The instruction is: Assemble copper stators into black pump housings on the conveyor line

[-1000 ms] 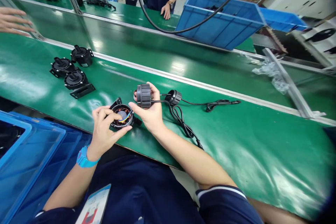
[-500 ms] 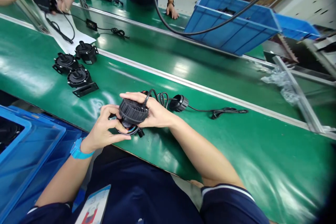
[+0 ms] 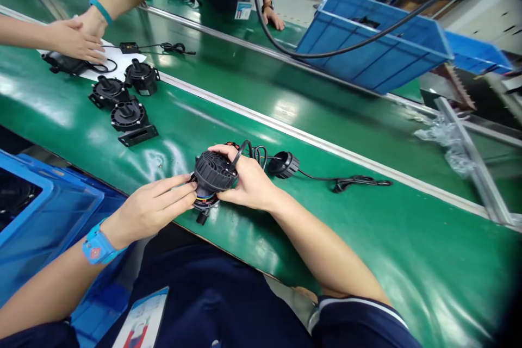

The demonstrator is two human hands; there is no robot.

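Observation:
My right hand (image 3: 253,182) is closed around a ribbed black motor cover (image 3: 216,171), thumb and fingers on opposite sides, with a black cable looping out of it. Below the cover sits a round black pump body (image 3: 206,204) with a short spout, and coloured wires show in the gap between the two parts. My left hand (image 3: 157,204) presses its fingertips, held close together, at this gap on the left side; its thumb is hidden. Just right of my right hand, a black ring cap (image 3: 283,165) lies threaded on a cable (image 3: 356,182).
Several black pumps (image 3: 129,114) stand on the green bench at left. Beyond them, another person's hands (image 3: 84,38) rest over a black unit (image 3: 65,62) on white paper. A blue bin (image 3: 371,43) stands at the back; blue crates (image 3: 53,201) are at lower left.
My left hand has gone from a spread grip round the lower part to fingers together at the gap. The other person's hands have lowered the black unit onto the paper.

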